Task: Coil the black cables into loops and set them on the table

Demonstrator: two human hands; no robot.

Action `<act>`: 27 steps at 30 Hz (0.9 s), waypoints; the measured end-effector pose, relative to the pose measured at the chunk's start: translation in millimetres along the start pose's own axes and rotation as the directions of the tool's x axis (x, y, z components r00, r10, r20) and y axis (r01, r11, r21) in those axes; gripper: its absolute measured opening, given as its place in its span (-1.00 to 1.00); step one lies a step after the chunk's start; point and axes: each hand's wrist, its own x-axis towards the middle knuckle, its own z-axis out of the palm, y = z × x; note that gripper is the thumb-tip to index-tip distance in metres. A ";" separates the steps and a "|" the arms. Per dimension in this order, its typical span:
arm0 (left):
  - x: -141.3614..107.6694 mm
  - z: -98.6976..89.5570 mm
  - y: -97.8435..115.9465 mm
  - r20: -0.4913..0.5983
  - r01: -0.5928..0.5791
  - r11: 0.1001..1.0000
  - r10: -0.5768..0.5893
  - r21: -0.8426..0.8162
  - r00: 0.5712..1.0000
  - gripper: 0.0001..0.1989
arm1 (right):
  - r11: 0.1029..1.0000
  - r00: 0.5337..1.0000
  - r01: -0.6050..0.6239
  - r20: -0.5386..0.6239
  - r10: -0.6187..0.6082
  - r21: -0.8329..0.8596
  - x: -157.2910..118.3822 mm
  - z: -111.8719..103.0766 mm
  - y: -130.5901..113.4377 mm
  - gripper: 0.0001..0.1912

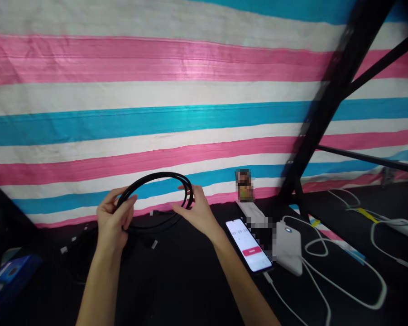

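Observation:
A black cable is gathered into a loose coil of a few loops, raised above the dark tabletop. My left hand is closed around the left side of the coil, thumb over the strands. At the coil's right side, my right hand curls loosely round the loops, its thumb stretched inward and some fingertips hidden behind the cable. Beneath and behind my left hand lie more dark cables with pale connector ends, hard to separate from the black surface.
Right of my right arm lies a lit phone showing a timer, beside a white power bank with white cables. A blue box sits at the left. Behind are a striped sheet and a black metal frame.

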 end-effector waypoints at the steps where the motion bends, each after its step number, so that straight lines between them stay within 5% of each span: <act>1: -1.0 1.8 2.5 -0.029 -0.025 0.999 0.024 -0.029 0.999 -0.79 | 1.000 1.000 -0.008 -0.019 0.009 0.013 0.5 3.4 0.0 -0.66; 4: -2.7 7.1 6.2 -0.130 -0.041 0.988 0.022 -0.148 0.991 -0.84 | 0.958 0.996 -0.062 0.074 0.043 0.279 0.8 12.4 -4.1 -0.76; 7: -2.0 9.9 3.3 -0.123 -0.027 0.986 0.007 -0.162 0.992 -0.72 | 0.811 0.979 -0.153 0.197 0.048 0.565 -1.0 19.7 -10.0 -0.72; 10: -0.6 7.5 -0.4 0.066 -0.072 0.990 0.064 0.122 0.996 -0.88 | 0.744 0.992 -0.127 0.097 0.084 0.656 -1.6 20.7 -11.7 -0.66; 13: 2.1 -0.3 -3.1 0.253 -0.117 0.875 -0.007 0.471 0.967 -0.70 | 0.714 0.997 -0.071 0.050 0.051 0.697 0.7 11.7 -10.0 -0.67; 16: 8.0 -10.7 -8.0 0.212 0.007 0.805 -0.165 0.593 0.963 -0.61 | 0.643 0.984 -0.154 0.178 0.028 0.751 4.2 -3.7 -9.4 -0.67; 19: 15.5 -24.4 -11.1 0.122 0.086 0.818 -0.188 0.569 0.975 -0.62 | 0.599 0.962 -0.243 0.271 0.046 0.763 7.7 -18.2 -9.7 -0.71; 23: 20.3 -48.2 -2.6 0.207 0.125 0.852 -0.262 0.508 0.943 -0.70 | 0.570 0.950 -0.312 0.257 0.178 0.760 13.5 -31.7 -6.5 -0.70; 27: 18.9 -58.7 11.3 0.166 0.073 0.960 -0.122 0.272 0.979 -0.76 | 0.680 0.953 -0.298 0.168 0.253 0.670 16.7 -39.4 0.6 -0.70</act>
